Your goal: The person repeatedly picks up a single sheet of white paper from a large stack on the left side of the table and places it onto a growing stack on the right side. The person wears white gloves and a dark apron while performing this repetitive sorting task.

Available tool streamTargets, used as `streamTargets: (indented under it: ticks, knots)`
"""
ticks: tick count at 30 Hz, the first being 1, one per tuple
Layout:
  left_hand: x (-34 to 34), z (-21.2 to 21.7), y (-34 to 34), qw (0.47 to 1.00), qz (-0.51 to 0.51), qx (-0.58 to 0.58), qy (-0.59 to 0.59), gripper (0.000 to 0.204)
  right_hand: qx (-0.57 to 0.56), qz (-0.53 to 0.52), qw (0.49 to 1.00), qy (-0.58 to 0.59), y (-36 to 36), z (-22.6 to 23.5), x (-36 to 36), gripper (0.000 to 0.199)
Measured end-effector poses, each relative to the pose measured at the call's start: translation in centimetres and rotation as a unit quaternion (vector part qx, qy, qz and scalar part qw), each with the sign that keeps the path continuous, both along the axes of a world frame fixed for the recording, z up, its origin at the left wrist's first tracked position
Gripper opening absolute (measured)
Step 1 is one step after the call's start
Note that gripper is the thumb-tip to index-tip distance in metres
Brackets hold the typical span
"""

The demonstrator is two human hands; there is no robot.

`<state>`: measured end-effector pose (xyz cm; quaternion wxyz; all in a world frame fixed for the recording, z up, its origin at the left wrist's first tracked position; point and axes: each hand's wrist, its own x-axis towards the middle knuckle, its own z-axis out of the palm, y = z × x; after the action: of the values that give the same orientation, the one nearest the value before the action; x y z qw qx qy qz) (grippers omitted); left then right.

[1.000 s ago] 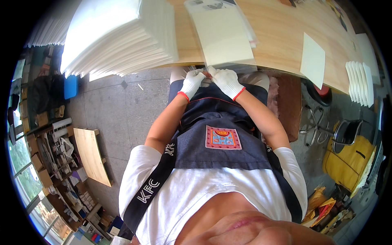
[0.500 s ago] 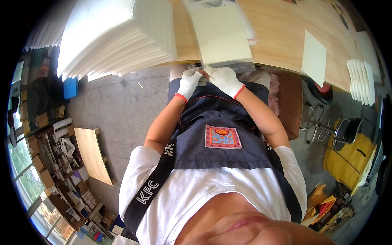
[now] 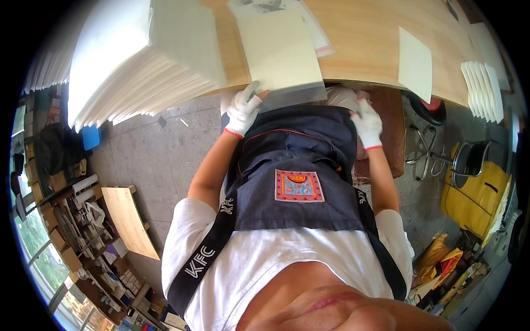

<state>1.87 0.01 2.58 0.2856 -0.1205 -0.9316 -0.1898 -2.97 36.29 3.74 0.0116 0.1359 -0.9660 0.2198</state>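
A cream sheet [image 3: 281,49] lies at the table's near edge, with a translucent grey plastic sheet [image 3: 295,96] showing beneath it and hanging over the edge. My left hand [image 3: 242,113], in a white glove with bare fingertips, is at the near left corner of these sheets. Its thumb and forefinger are apart, and I see nothing held between them. Off to the right, away from the sheets, my right hand [image 3: 367,124] is beside my dark apron [image 3: 301,143], over a brown seat. It is slightly blurred, its fingers look loosely apart, and nothing shows in it.
A tall stack of white sheets [image 3: 138,66] stands on the left of the wooden table [image 3: 353,33]. One pale sheet [image 3: 415,63] and a small fanned pile [image 3: 481,91] lie to the right. A chrome-legged chair [image 3: 466,171] stands on the floor at right; a wooden board [image 3: 130,220] at left.
My hands were together at the sheets' near edge; now they are apart. The right has swung right and back to my side, the left has shifted slightly left. The view has shifted a little.
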Motion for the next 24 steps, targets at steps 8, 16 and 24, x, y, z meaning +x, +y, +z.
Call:
streamTargets:
  ticks: [8,16,24]
  knots:
    - [-1.0,-1.0,0.3,0.959,0.108,0.249,-0.081,0.015,-0.086,0.065,0.992,0.073,-10.8,0.3,-4.3,0.023]
    - [-1.0,-2.6,1.5,0.707,0.197,0.656,-0.175,0.019,-0.034,-0.090,0.995,0.033,-10.5,-1.1,-4.6,0.031]
    - [-0.3,16.9,2.4,0.965,0.059,0.219,-0.134,0.019,-0.629,-0.042,0.631,-0.452,-12.6,1.6,-2.8,0.017]
